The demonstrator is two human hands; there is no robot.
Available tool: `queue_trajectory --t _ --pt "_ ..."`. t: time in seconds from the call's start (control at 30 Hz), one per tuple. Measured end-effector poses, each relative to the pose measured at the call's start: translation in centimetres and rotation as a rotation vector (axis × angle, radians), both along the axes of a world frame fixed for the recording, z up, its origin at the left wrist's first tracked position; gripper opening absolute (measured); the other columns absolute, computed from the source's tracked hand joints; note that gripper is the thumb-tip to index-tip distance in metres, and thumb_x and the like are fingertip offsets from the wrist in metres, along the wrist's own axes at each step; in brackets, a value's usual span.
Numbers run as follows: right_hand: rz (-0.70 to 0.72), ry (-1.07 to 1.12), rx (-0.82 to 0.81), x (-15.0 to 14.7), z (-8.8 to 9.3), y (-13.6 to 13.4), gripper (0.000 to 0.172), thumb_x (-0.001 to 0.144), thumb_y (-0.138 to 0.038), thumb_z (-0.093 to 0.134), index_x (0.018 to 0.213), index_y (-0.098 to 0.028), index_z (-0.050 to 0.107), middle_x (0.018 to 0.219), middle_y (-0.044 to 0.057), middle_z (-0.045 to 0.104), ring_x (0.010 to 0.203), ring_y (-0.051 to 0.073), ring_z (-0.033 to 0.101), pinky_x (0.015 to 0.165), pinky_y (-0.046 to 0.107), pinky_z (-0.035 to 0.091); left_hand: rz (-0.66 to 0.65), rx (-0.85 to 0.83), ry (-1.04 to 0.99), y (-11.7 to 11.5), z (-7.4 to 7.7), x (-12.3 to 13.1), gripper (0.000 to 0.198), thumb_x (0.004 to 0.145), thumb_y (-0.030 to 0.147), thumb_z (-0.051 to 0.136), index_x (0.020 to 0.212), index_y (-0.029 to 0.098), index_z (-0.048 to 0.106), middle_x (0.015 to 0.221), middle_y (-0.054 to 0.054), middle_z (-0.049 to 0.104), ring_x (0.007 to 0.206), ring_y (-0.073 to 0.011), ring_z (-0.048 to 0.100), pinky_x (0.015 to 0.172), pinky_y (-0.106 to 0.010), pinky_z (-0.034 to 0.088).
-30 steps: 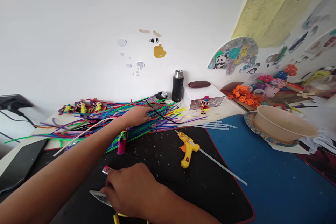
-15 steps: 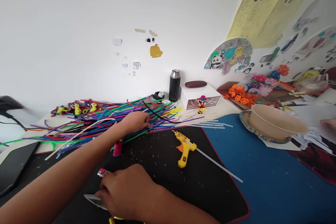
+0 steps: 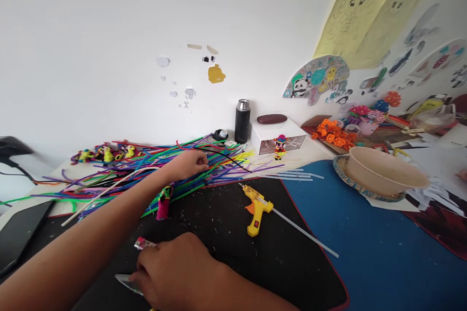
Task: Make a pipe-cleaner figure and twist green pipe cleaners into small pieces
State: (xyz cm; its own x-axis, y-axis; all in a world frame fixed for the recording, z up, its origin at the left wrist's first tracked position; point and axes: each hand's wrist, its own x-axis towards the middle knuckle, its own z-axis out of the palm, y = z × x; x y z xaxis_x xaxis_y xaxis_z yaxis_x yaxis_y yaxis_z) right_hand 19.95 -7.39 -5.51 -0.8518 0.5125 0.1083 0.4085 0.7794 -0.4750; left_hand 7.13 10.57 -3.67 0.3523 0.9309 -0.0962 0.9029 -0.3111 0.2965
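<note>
1. Twelve o'clock is the wall: the black mat (image 3: 292,262) spreads across the near middle.
2. At ten to eleven o'clock, here's the heap of fuzzy stems (image 3: 127,167), a real tangle!
3. Right hand (image 3: 182,267), close in at ten: it's closed over the scissors (image 3: 127,282), blade pointing to nine.
4. Left hand (image 3: 188,164), eleven o'clock, over the heap, fingers curled narrow; whether they pinch a stem, I can't tell. Looks like the picking step to me, and that calls for thumb and finger parting one stem from its neighbours.
5. Glue gun (image 3: 258,214), just past twelve, lying flat.
6. Pink-bodied figure (image 3: 163,208), between ten and eleven, near the left forearm.
</note>
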Motion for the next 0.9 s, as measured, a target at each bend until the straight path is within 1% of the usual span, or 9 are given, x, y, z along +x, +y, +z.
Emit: queue_trajectory --t 0.13,0.23,0.37,0.53,0.6,0.73,0.8,0.87,0.9 --pt "-0.005 -0.009 -0.011 -0.1 -0.1 0.0 0.046 0.109 -0.054 0.047 0.101 -0.018 0.075 0.101 0.008 0.084 0.085 0.028 0.082 0.066 0.036 0.064 0.017 -0.009 -0.058 0.6 0.2 0.1 0.03 0.082 0.044 0.059 0.093 0.023 0.077 0.085 -0.006 0.077 0.078 -0.0269 0.07 0.068 -0.032 0.047" --pt "-0.003 -0.013 -0.01 -0.2 -0.2 0.0 0.049 0.109 -0.056 0.046 0.102 -0.018 0.076 0.101 0.009 0.084 0.085 0.028 0.083 0.067 0.037 0.064 0.026 -0.024 -0.122 1.5 0.3 0.2 0.039 0.082 0.048 0.056 0.1 0.022 0.079 0.091 -0.006 0.079 0.082 -0.0271 0.071 0.072 -0.032 0.049" --pt "-0.003 -0.022 0.005 -0.1 -0.4 0.0 0.045 0.107 -0.053 0.049 0.104 -0.017 0.075 0.103 0.009 0.084 0.085 0.03 0.083 0.066 0.039 0.065 0.029 -0.057 -0.201 2.5 0.6 0.5 0.035 0.077 0.047 0.06 0.092 0.021 0.08 0.093 -0.005 0.08 0.085 -0.0269 0.07 0.077 -0.033 0.049" --pt "-0.001 -0.004 0.013 0.0 -0.5 -0.1 0.047 0.108 -0.054 0.046 0.103 -0.017 0.074 0.098 0.009 0.084 0.082 0.029 0.082 0.065 0.037 0.064 0.043 -0.098 -0.323 2.5 1.2 0.7 0.031 0.076 0.05 0.067 0.073 0.02 0.073 0.069 -0.001 0.067 0.069 -0.0213 0.059 0.067 -0.031 0.043" --pt "-0.007 -0.009 0.009 -0.1 -0.7 -0.2 0.05 0.109 -0.057 0.044 0.102 -0.018 0.074 0.094 0.009 0.084 0.08 0.029 0.082 0.064 0.038 0.064 0.058 -0.11 -0.397 2.2 1.5 0.7 0.033 0.077 0.053 0.069 0.072 0.02 0.07 0.063 0.001 0.061 0.063 -0.0181 0.054 0.063 -0.03 0.039" --pt "-0.011 -0.011 0.013 -0.1 -0.9 -0.3 0.045 0.108 -0.055 0.047 0.103 -0.019 0.073 0.093 0.009 0.084 0.08 0.03 0.082 0.065 0.039 0.063 0.128 -0.093 -0.57 1.8 2.4 0.3 0.038 0.085 0.057 0.066 0.082 0.02 0.067 0.06 0.003 0.056 0.056 -0.0142 0.046 0.056 -0.028 0.036" --pt "-0.014 -0.007 0.019 -0.1 -1.0 -0.3 0.04 0.107 -0.051 0.049 0.104 -0.019 0.073 0.094 0.009 0.084 0.081 0.03 0.082 0.066 0.038 0.063 0.145 -0.074 -0.643 1.7 3.2 0.1 0.037 0.085 0.056 0.068 0.082 0.019 0.066 0.061 0.002 0.056 0.055 -0.0135 0.047 0.055 -0.027 0.038" --pt "-0.015 0.002 0.017 0.0 -1.0 -0.3 0.038 0.107 -0.049 0.051 0.104 -0.018 0.072 0.096 0.009 0.084 0.083 0.029 0.082 0.066 0.036 0.062 0.167 -0.022 -0.803 1.3 4.2 -0.2 0.036 0.083 0.054 0.073 0.083 0.018 0.066 0.064 0.001 0.06 0.057 -0.0127 0.051 0.057 -0.027 0.042" --pt "-0.014 0.009 0.012 0.0 -0.9 -0.3 0.037 0.107 -0.049 0.052 0.104 -0.018 0.072 0.097 0.009 0.084 0.084 0.029 0.082 0.066 0.036 0.062 0.184 0.016 -0.936 1.0 4.8 -0.4 0.035 0.081 0.051 0.077 0.081 0.018 0.066 0.068 0.0 0.063 0.057 -0.0121 0.052 0.058 -0.027 0.043"
